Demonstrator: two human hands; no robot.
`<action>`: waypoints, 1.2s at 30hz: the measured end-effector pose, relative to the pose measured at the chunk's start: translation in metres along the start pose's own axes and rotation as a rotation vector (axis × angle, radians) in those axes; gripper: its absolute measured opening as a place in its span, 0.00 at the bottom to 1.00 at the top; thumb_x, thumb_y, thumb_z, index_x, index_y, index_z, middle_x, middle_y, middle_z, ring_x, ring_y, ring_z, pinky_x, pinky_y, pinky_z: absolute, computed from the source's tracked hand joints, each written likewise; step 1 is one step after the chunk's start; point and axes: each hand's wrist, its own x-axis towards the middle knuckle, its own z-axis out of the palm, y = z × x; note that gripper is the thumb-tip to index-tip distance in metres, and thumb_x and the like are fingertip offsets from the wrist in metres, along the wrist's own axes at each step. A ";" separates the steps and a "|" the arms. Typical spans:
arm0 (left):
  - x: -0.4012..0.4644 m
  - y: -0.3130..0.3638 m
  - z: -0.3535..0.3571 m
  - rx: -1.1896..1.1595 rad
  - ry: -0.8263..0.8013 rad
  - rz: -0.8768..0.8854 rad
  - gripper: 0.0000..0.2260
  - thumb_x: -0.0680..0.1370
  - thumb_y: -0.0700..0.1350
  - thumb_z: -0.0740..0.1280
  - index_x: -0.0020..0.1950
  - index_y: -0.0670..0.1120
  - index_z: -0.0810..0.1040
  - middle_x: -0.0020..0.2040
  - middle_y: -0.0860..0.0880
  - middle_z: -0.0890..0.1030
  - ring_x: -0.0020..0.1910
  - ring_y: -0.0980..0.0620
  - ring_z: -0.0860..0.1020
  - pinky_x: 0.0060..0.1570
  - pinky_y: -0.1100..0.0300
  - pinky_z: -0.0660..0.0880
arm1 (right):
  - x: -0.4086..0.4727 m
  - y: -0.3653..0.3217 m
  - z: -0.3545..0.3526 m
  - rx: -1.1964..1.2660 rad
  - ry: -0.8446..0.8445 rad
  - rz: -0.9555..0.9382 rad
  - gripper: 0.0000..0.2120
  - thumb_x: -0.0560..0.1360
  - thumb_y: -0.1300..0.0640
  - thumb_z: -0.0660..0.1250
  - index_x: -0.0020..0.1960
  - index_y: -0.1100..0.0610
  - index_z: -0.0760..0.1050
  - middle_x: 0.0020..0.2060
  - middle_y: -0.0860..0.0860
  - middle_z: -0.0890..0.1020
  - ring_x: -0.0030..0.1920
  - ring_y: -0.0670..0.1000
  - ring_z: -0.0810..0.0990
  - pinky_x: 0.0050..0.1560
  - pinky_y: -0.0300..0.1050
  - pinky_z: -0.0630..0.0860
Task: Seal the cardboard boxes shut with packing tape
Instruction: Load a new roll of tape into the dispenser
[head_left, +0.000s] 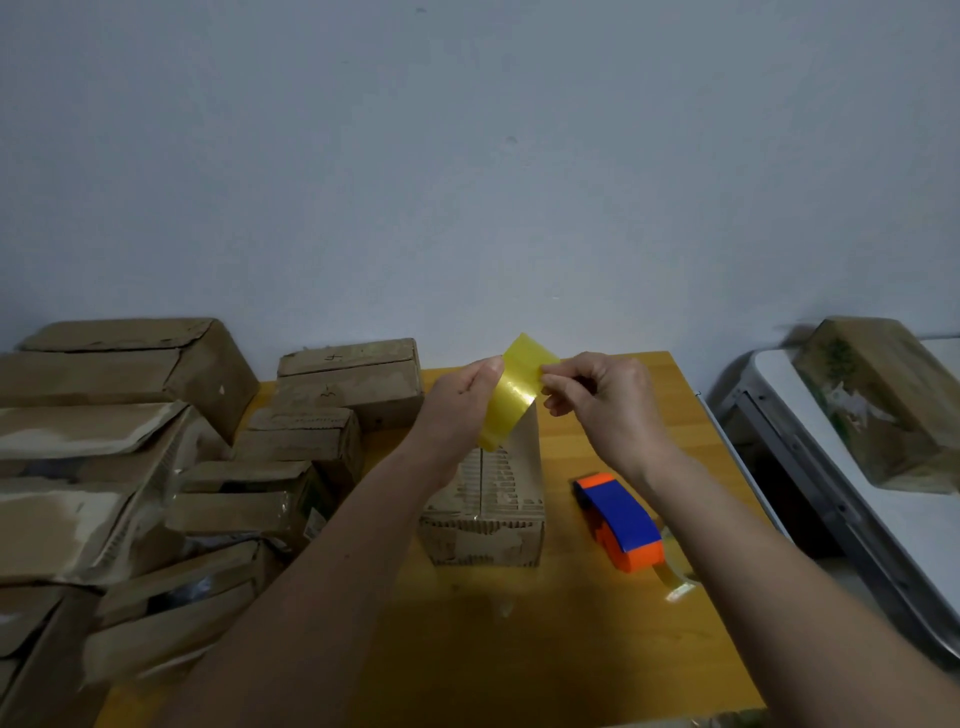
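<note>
**Tape strip held above box, seam runs 12 to 6**

My left hand (465, 395) and right hand (597, 392) each pinch one side edge of the yellow tape strip (511, 397), held taut between them. Strip hangs toward 6 o'clock; its lower end looks to meet the box (485, 512) directly beneath. Seam's long axis runs 12–6, matching the strip. Dispenser (621, 522) lies at 4 o'clock, nearer my right hand. Judgement: lay down along seam.

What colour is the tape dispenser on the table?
The tape dispenser is blue and orange, shown in the head view.
</note>
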 end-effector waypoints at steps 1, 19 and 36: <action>0.000 0.001 0.000 0.014 0.007 0.011 0.13 0.84 0.52 0.56 0.50 0.54 0.80 0.46 0.46 0.78 0.45 0.49 0.75 0.44 0.50 0.75 | 0.001 -0.001 -0.001 0.018 -0.013 0.021 0.05 0.74 0.63 0.70 0.49 0.63 0.83 0.35 0.52 0.83 0.36 0.51 0.83 0.45 0.50 0.81; 0.005 0.002 0.000 0.106 0.034 0.000 0.16 0.83 0.51 0.57 0.64 0.45 0.77 0.43 0.53 0.75 0.44 0.53 0.74 0.41 0.56 0.72 | 0.000 0.003 0.004 -0.163 -0.005 -0.056 0.02 0.73 0.61 0.72 0.44 0.59 0.84 0.38 0.50 0.83 0.39 0.50 0.81 0.44 0.50 0.80; 0.005 0.011 -0.005 0.190 0.028 -0.004 0.17 0.83 0.49 0.58 0.35 0.47 0.73 0.31 0.54 0.71 0.32 0.57 0.70 0.30 0.62 0.67 | 0.004 -0.007 -0.003 -0.250 -0.124 -0.027 0.04 0.71 0.59 0.74 0.45 0.60 0.83 0.44 0.54 0.84 0.46 0.51 0.81 0.49 0.49 0.78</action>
